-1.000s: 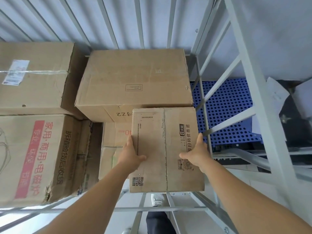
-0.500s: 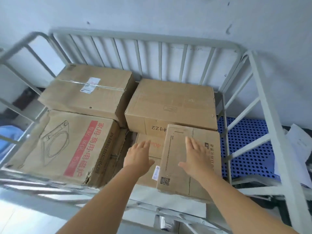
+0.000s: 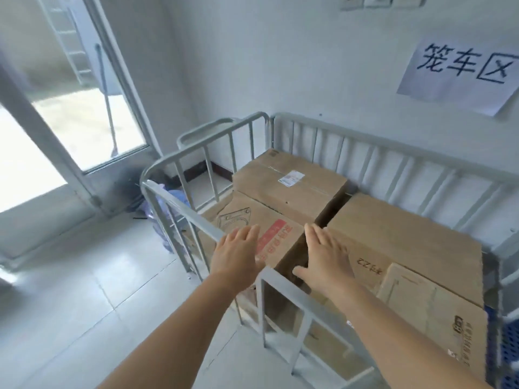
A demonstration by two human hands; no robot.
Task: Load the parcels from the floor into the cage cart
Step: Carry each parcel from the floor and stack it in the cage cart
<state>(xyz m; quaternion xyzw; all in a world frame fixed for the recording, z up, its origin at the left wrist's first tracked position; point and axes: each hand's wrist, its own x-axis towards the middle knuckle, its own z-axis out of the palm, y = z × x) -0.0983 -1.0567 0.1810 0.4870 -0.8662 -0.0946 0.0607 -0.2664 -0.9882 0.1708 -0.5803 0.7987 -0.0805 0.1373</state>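
Neither grip holds anything: the left hand (image 3: 238,255) and the right hand (image 3: 325,256) both hover palm down with fingers straight and spread, above the near rail of the cage cart (image 3: 283,279). The left hand hangs over the red-printed box (image 3: 252,223), the right over the dark gap between that box and the large plain box (image 3: 404,242). Nearest on the right, the small parcel (image 3: 432,313) lies in the cart's near right corner, tilted, its upper edge leaning against the large plain box and its long axis running away from the viewer; it is brown cardboard with dark print along its right side. Behind the red-printed box a taped box (image 3: 292,183) with a white label sits against the back bars. The boxes fill most of the cart; open tiled floor (image 3: 84,304) lies to its left. On the wall beyond hangs a paper sign (image 3: 460,71), and a glass door (image 3: 70,108) stands far left.
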